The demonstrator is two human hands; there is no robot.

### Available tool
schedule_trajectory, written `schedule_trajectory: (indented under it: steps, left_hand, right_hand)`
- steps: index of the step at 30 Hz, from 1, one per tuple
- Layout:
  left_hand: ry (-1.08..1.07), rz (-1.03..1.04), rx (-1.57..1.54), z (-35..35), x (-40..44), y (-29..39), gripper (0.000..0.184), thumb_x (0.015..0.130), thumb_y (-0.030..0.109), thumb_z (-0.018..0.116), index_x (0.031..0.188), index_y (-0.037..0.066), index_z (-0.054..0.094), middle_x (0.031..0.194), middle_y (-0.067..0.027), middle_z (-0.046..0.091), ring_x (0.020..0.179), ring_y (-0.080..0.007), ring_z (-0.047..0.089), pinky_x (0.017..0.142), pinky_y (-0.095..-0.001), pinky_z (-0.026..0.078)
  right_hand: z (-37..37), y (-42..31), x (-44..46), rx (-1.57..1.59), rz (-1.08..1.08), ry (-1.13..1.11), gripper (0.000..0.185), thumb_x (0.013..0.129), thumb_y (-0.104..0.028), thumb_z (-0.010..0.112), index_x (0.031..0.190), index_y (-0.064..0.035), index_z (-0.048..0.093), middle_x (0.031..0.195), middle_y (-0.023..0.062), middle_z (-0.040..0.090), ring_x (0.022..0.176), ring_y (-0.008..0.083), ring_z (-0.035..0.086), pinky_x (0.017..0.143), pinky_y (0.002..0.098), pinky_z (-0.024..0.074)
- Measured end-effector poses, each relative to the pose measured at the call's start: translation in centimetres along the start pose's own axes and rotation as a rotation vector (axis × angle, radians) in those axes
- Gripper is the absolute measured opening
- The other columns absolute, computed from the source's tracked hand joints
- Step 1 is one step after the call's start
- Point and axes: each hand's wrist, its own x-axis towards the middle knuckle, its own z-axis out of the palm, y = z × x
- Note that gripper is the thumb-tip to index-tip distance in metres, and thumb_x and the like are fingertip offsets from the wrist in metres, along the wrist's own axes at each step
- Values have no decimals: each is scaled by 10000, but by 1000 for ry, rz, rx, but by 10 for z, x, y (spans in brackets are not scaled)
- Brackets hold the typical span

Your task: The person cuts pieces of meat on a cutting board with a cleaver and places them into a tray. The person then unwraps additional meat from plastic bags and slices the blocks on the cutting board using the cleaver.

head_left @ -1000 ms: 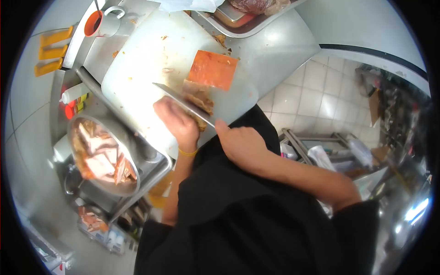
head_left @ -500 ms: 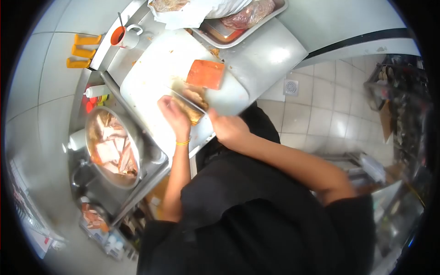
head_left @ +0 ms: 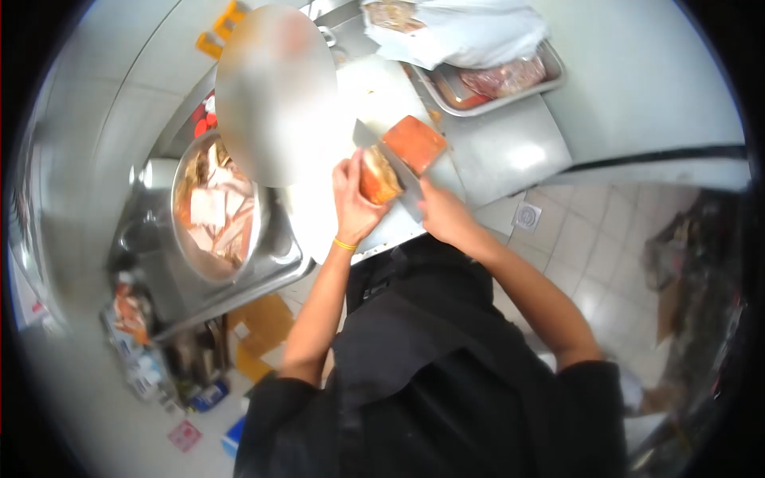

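Observation:
My right hand point(head_left: 448, 213) is closed round the handle end of a broad knife point(head_left: 410, 193). Its blade slants up and left between two pieces of meat on the white cutting board point(head_left: 319, 209). To the left of the blade is a browned, crusty piece of meat point(head_left: 379, 180), with my left hand point(head_left: 355, 205) closed on its near side. A flat orange-red slab of meat point(head_left: 414, 143) lies on the blade's other side, untouched by my hands. Much of the knife handle is hidden in my grip.
An oval metal bowl of cut meat point(head_left: 213, 209) stands at left. Behind the board are a metal tray point(head_left: 510, 104) with wrapped meat point(head_left: 504, 77) and a white plastic bag point(head_left: 470, 32). A blurred oval patch covers the board's upper left.
The view has shifted, and a blurred patch now covers part of it. The knife has gone from across the browned meat to beside it. My left fingers have closed on that piece.

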Motion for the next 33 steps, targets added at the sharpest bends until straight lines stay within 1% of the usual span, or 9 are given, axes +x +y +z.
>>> schedule_trajectory:
  steps: [4, 7, 8, 10, 11, 12, 15, 19, 33]
  left_hand:
    - [-40, -76, 321, -33, -7, -6, 977, 546, 81, 724, 1408, 43, 267, 1246, -224, 376, 1183, -395, 372, 972, -505, 337]
    - [-236, -120, 428, -38, -19, -26, 992, 604, 150, 717, 1440, 53, 192, 1374, -240, 295, 1315, -424, 232, 1039, -599, 213]
    - [-213, -145, 412, -45, -16, -30, 992, 604, 150, 717, 1440, 53, 192, 1374, -240, 295, 1315, -424, 232, 1039, -599, 213]
    - [-221, -233, -20, -58, -16, -47, 949, 706, 194, 712, 1460, 66, 151, 1390, -213, 286, 1386, -367, 142, 1118, -442, 161]
    - [70, -138, 13, -58, -18, -60, 676, 773, 133, 640, 1376, 43, 348, 1295, -193, 424, 1299, -318, 343, 1064, -423, 282]
    - [80, -146, -3, -60, -21, -75, 676, 773, 133, 640, 1376, 43, 348, 1295, -193, 424, 1299, -318, 343, 1064, -423, 282]
    - [643, -299, -264, -64, -21, -81, 135, 759, 32, 537, 884, -3, 575, 883, -141, 585, 884, -319, 575, 807, -366, 432]
    - [514, -131, -138, -42, -4, -66, 189, 697, -8, 528, 878, 37, 561, 889, -125, 551, 870, -326, 534, 750, -408, 388]
    - [301, -96, 125, -19, 14, -63, 210, 676, 30, 595, 872, 104, 609, 801, -25, 501, 760, -215, 493, 647, -363, 314]
  right_hand:
    - [-9, -9, 3, -109, 55, -15, 382, 840, -66, 551, 1175, 43, 404, 873, 291, 604, 864, 454, 576, 737, 498, 449]
    - [-10, -33, 2, -175, 56, -21, 361, 837, -48, 541, 1151, 58, 397, 846, 285, 606, 850, 447, 583, 733, 501, 450]
    - [-16, -45, 3, -223, 68, 8, 328, 828, -29, 540, 1111, 63, 403, 812, 261, 617, 830, 429, 596, 729, 500, 455]
    - [-21, -66, 1, -266, 64, -29, 325, 830, -25, 531, 1108, 64, 387, 814, 270, 612, 822, 434, 595, 723, 511, 451]
    - [-25, -77, 3, -279, 70, -32, 323, 832, -22, 522, 1104, 65, 370, 815, 280, 607, 813, 440, 593, 718, 523, 447]
    - [-27, -89, 5, -298, 71, -39, 323, 832, -22, 522, 1104, 65, 370, 815, 280, 607, 813, 440, 593, 718, 523, 447]
    - [-22, -113, 7, -333, 103, -80, 318, 825, -9, 516, 1091, 60, 356, 788, 284, 602, 781, 452, 591, 700, 532, 448]
    - [-9, -128, 13, -433, 64, -54, 338, 807, 11, 518, 1101, 59, 358, 744, 274, 603, 748, 468, 589, 690, 528, 457]
    - [7, -146, 7, -479, 132, -113, 369, 756, 63, 520, 1084, 85, 353, 649, 285, 585, 657, 462, 595, 606, 528, 470]
